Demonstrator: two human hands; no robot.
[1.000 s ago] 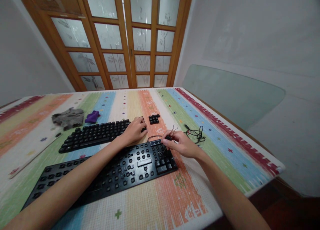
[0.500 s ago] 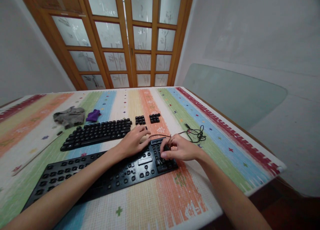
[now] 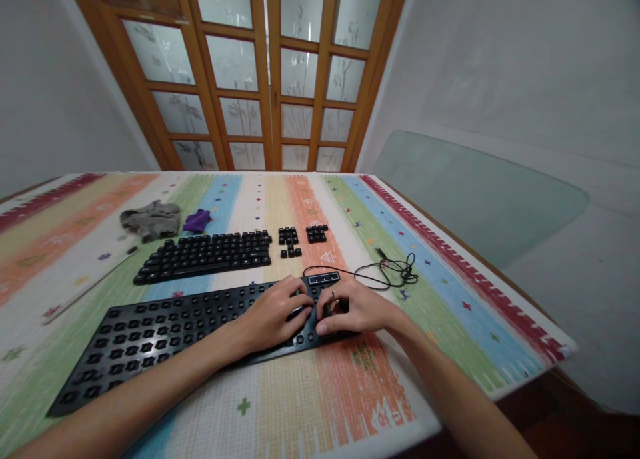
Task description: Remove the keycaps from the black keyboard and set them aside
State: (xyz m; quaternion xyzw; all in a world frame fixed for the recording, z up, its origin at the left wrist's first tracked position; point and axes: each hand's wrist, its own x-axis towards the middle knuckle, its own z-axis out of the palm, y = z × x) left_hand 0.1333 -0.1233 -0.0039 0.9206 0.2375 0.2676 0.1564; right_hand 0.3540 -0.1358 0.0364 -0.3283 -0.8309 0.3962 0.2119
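Observation:
A black keyboard base [image 3: 165,332], most of its key positions bare of caps, lies slanted in front of me. My left hand [image 3: 277,312] rests on it right of the middle, fingers bent and a little apart, with nothing seen in them. Over the number pad at the base's right end is my right hand [image 3: 353,306], its thumb and forefinger closed around a dark keycap; the fingers partly hide it. Behind the base, removed black keycaps [image 3: 215,254] are laid out in keyboard order, with small groups of keycaps [image 3: 317,233] to their right.
A black cable [image 3: 397,270] lies coiled right of the base. A grey cloth [image 3: 153,220], a purple cloth [image 3: 197,220] and a thin brush [image 3: 95,282] lie at the left. The striped tablecloth [image 3: 280,406] covers the table; a wooden glazed door [image 3: 273,99] stands behind.
My left hand has moved down from the base's upper edge onto its keys, uncovering loose keycaps behind. My right hand stays at the number pad. The whole view has shifted slightly.

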